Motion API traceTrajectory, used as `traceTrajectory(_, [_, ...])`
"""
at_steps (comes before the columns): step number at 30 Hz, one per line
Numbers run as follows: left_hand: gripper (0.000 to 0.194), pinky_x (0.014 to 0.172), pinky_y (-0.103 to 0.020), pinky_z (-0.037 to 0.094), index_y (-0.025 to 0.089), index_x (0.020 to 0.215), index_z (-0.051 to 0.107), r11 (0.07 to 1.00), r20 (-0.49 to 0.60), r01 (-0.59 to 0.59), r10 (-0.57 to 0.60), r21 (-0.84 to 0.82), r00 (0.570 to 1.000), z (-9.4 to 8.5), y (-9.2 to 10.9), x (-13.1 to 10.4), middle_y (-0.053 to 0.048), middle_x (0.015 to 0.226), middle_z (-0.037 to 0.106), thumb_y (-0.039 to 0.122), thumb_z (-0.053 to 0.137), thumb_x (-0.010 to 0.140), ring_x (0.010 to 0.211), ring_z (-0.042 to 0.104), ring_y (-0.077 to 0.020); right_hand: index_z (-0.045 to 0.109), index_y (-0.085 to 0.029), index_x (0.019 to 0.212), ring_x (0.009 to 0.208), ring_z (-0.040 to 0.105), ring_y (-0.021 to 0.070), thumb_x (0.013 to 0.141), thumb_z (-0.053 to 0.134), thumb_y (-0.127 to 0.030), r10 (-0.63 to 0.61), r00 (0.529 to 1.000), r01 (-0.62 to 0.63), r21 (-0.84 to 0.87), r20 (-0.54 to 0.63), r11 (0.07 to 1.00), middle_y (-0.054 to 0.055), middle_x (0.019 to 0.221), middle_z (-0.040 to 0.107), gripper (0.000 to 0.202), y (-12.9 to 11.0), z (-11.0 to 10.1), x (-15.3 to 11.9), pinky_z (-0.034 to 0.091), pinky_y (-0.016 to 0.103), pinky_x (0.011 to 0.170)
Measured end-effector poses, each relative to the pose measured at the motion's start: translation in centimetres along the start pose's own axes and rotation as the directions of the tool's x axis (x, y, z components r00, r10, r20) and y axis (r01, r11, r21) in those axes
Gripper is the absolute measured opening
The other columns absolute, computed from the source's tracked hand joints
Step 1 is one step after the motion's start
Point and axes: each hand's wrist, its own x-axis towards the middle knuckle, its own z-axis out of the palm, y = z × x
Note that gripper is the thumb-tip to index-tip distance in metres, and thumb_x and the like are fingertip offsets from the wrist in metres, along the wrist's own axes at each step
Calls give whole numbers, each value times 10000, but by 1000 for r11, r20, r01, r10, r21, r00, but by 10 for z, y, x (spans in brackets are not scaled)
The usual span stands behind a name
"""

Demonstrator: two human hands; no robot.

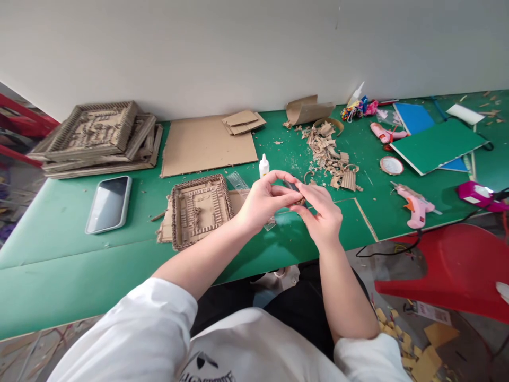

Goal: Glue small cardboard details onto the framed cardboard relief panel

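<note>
My left hand (262, 202) and my right hand (321, 215) meet above the table's front part, fingertips pinched together. Between them is a small dark and brownish piece (292, 185), mostly covered by the fingers; its kind cannot be made out. Left of my left hand lies a square cardboard tray (177, 228) with a corrugated rim and strips glued inside, on top of flat cardboard. A clear plastic ruler (237, 181) runs partly beneath my left hand. Just behind the hands stands a white glue bottle (264, 166).
Stacked cardboard trays (131, 151), a phone (108, 204) and a cardboard sheet (207, 146) occupy the left. Cardboard scraps (324, 148) are heaped behind my right hand. Farther right are a tape roll (392, 165), a pink glue gun (417, 206) with its cord, and a red stool (457, 265).
</note>
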Motion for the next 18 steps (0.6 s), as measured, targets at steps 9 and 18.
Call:
traceTrajectory(9, [357,652,-213,533,158,923,542,996,25,65,-64,-54,998,-2,-2,1,4,625,705,181,775,652,586,675,-105,603,-253,1211,881,658,164,798,651,-129,-5,1000,3,-68,-27,998,45,972,728,434,-2,3,-2,570,315,783])
traceTrajectory(18, [401,683,-224,520,138,1009,602,991,103,104,-94,-89,990,-3,-10,3,10,623,697,198,784,656,597,657,-94,643,-243,1140,852,670,170,832,613,-153,-16,999,14,-71,-30,997,36,932,742,322,-4,2,-3,569,310,760])
